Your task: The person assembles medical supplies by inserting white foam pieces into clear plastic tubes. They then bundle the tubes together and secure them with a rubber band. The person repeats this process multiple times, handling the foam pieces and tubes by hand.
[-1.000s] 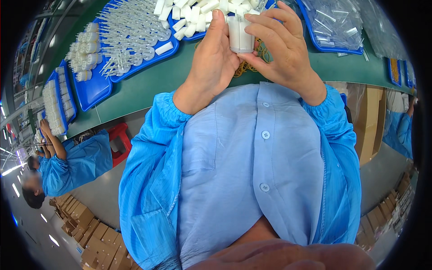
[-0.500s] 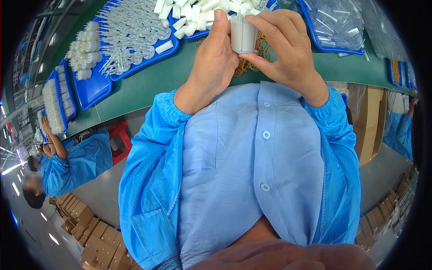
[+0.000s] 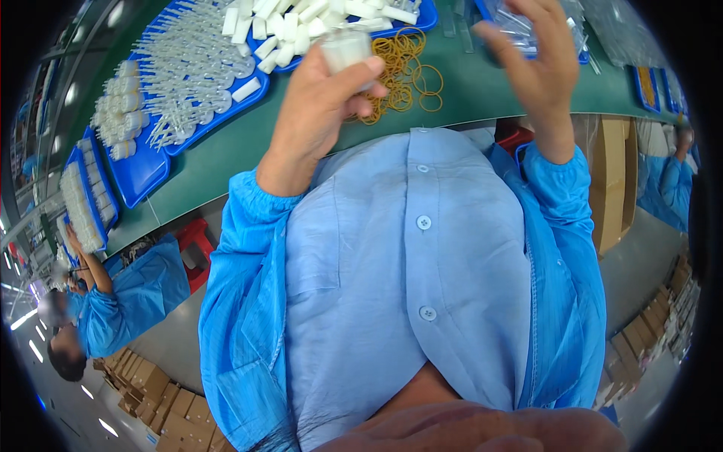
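My left hand (image 3: 312, 102) is wrapped round a short clear plastic cylinder with white pieces inside (image 3: 348, 50), slightly blurred; the thumb presses along its side. My right hand (image 3: 541, 68) is raised at the upper right, fingers apart and nothing seen in them. It partly covers a blue tray of clear plastic strips or tubes (image 3: 520, 22). On the green table between the hands lies a loose heap of yellow-brown rubber bands (image 3: 407, 71). Just beyond my left hand, white foam-like blocks (image 3: 290, 26) fill another blue tray (image 3: 425, 19).
Left of the blocks, a blue tray (image 3: 177, 143) carries many clear thin-stemmed pieces (image 3: 192, 68). White stacked parts (image 3: 124, 109) and further trays stand farther left. A co-worker in blue (image 3: 135, 301) sits at the left beside a red stool (image 3: 197, 245). A cardboard box (image 3: 614, 184) stands right.
My right hand has let go of the cylinder and moved right to the tray of clear pieces. My left hand keeps the cylinder and has shifted left, now gripping it with the thumb across.
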{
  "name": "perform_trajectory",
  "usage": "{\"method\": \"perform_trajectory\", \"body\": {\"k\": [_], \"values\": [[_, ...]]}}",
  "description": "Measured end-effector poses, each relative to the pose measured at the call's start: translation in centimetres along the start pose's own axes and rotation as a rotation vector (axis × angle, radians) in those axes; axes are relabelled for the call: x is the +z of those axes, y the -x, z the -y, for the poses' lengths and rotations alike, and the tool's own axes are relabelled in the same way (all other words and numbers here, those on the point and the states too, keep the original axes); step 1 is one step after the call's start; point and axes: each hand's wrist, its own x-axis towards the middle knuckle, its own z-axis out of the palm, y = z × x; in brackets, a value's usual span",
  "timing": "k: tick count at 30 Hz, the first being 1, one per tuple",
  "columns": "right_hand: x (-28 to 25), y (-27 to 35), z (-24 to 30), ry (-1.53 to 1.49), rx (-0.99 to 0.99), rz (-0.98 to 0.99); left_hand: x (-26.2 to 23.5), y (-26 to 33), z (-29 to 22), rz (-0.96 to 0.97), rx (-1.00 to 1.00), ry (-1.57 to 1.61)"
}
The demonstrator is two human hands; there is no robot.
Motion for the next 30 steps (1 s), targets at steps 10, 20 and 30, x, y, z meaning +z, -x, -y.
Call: {"method": "perform_trajectory", "body": {"k": [10,20,30], "values": [[1.6,8.6,-1.0,-0.122,0.113,0.514,0.3,1.0,1.2,-0.1,0.124,-0.263],[3.1,6.0,-3.4,-0.241,0.502,0.475,-1.1,-1.2,3.7,-0.205,0.469,-0.533],[3.9,-0.7,1.2,-0.749,0.712,0.459,0.5,-1.0,1.4,0.023,0.389,-0.647]]}}
